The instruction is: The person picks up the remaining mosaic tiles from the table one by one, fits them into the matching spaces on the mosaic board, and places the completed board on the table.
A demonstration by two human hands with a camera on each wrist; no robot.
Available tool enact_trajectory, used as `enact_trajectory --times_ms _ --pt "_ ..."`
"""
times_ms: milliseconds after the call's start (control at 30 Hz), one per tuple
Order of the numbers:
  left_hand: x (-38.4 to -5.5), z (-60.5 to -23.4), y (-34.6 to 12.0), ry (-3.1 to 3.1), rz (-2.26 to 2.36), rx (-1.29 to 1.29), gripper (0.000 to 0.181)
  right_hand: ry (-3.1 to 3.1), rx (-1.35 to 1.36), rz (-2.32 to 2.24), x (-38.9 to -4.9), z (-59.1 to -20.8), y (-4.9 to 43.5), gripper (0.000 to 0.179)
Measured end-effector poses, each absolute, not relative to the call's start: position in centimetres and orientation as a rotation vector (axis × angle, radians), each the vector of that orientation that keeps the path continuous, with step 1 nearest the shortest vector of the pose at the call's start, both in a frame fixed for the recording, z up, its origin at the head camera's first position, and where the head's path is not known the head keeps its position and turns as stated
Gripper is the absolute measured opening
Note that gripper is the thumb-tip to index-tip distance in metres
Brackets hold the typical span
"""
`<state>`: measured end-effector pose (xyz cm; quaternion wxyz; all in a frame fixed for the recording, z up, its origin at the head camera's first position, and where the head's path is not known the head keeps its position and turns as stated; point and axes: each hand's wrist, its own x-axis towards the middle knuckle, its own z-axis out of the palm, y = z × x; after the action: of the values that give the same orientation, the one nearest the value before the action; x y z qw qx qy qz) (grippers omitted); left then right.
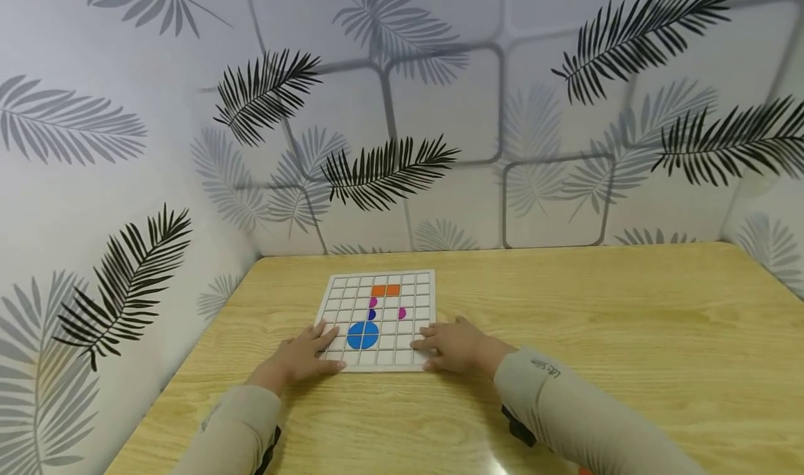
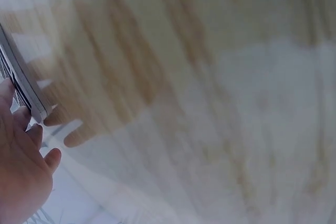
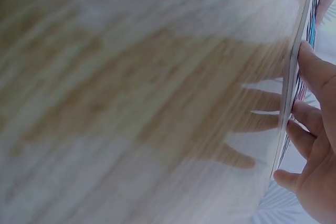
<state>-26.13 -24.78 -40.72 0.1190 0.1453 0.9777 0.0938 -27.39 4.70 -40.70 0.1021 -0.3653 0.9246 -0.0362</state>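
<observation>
A white gridded board (image 1: pixel 386 368) lies flat on the table. On it a blue circle (image 1: pixel 354 328) is made up of quarter pieces, with a dark blue half-round (image 1: pixel 372 314) and a magenta half-round (image 1: pixel 373 302) above. Two orange squares (image 1: pixel 386 291) sit side by side farther up, and another magenta half-round (image 1: pixel 402 313) is to the right. My left hand (image 1: pixel 303 358) rests at the board's near left corner, fingers spread. Over its near right side lies my right hand (image 1: pixel 457 348), fingertips on the grid. Both wrist views show extended fingers along the board's edge (image 3: pixel 291 77).
The wooden table (image 1: pixel 597 321) stretches off to the right of the board. Behind it and to the left stand walls (image 1: pixel 440 203) with a leaf pattern. A small red thing (image 1: pixel 585 471) shows at the bottom edge beside the right sleeve.
</observation>
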Motion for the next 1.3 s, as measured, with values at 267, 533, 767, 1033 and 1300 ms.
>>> enact_trajectory --times_ms 267,533,767,1033,1300 --pt "-25.8 -41.2 -24.4 2.870 0.268 0.439 0.073 2.733 -1.033 -0.107 -27.0 -40.5 4.8 0.045" --pt "-25.5 -41.0 -23.9 2.876 0.262 0.441 0.073 2.731 -1.007 -0.133 -26.7 -40.3 5.2 0.045" --pt "-24.9 -40.6 -23.3 2.890 0.236 0.475 0.073 2.734 -1.017 -0.145 -26.1 -39.9 5.9 0.045" --pt "-24.0 -40.9 -22.3 2.899 0.289 0.525 0.074 2.758 -1.072 -0.091 -25.1 -39.8 7.1 0.046" --pt "-23.3 -41.1 -21.6 2.899 0.275 0.551 0.071 2.771 -1.116 -0.089 -24.3 -40.1 8.4 0.047"
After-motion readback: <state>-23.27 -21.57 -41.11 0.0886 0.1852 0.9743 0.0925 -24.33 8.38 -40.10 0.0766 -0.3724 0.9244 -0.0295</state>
